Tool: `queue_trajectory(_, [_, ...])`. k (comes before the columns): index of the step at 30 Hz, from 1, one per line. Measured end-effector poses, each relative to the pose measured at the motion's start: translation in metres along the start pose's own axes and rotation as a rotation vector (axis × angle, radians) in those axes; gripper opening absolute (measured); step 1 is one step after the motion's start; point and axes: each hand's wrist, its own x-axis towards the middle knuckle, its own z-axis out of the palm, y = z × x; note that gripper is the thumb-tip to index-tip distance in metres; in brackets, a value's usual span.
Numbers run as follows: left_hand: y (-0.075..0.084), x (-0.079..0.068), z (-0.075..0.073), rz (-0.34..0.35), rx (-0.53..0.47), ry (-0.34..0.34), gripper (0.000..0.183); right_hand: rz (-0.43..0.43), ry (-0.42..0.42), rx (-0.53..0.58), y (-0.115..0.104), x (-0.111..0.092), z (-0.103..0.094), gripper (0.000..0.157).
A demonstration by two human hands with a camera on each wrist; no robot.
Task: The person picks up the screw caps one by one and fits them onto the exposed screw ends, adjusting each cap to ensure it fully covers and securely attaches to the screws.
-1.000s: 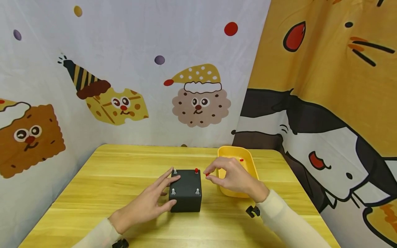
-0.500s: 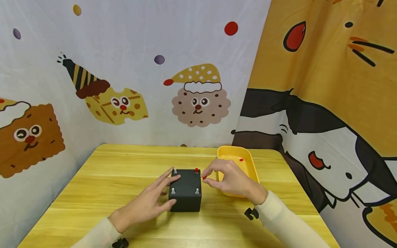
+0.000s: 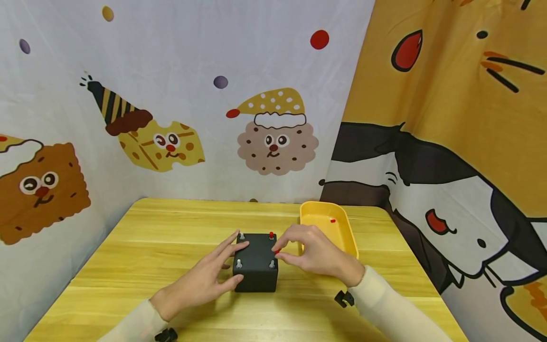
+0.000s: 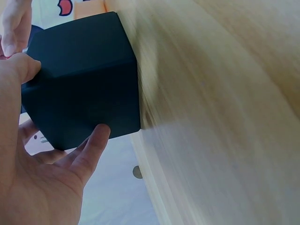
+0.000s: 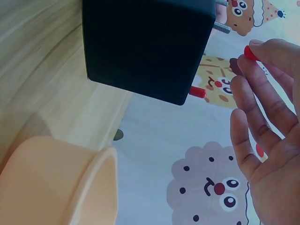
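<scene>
A black box [image 3: 256, 251] stands on the table with metal bolts [image 3: 239, 263] upright at its top corners; the back right one wears a red cap [image 3: 271, 235]. My left hand [image 3: 205, 275] holds the box from its left side, thumb at the front and fingers over the left edge, as the left wrist view shows along the box's side [image 4: 84, 93]. Between thumb and index finger, my right hand [image 3: 314, 251] pinches another small red cap [image 5: 250, 53], close beside the box's right edge and behind the bare front right bolt [image 3: 272, 264]. Its other fingers [image 5: 255, 103] are spread loosely.
Just right of the box is a yellow tray [image 3: 342, 237], partly behind my right hand, with one small red piece [image 3: 333, 221] in it. The wooden table [image 3: 179, 223] ends at cartoon-printed curtains [image 3: 179, 95] at the back and sides.
My right hand has moved left and a little toward me, bringing the pinched red cap from beside the back right bolt closer to the front right one. The left hand and the box stay put.
</scene>
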Motion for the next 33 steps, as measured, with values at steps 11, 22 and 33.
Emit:
queue_trajectory(11, [-0.003,0.0,0.0,0.013,-0.011,0.009,0.077,-0.023,-0.015,0.045,-0.003,0.002,0.006,0.016])
queue_trajectory(22, [-0.002,-0.002,0.001,0.016,-0.007,0.003,0.076,-0.051,-0.005,0.024,-0.004,-0.002,0.013,0.017])
queue_trajectory(33, [-0.002,-0.001,0.0,0.003,-0.013,-0.003,0.077,-0.04,-0.01,0.036,-0.002,-0.004,0.016,0.015])
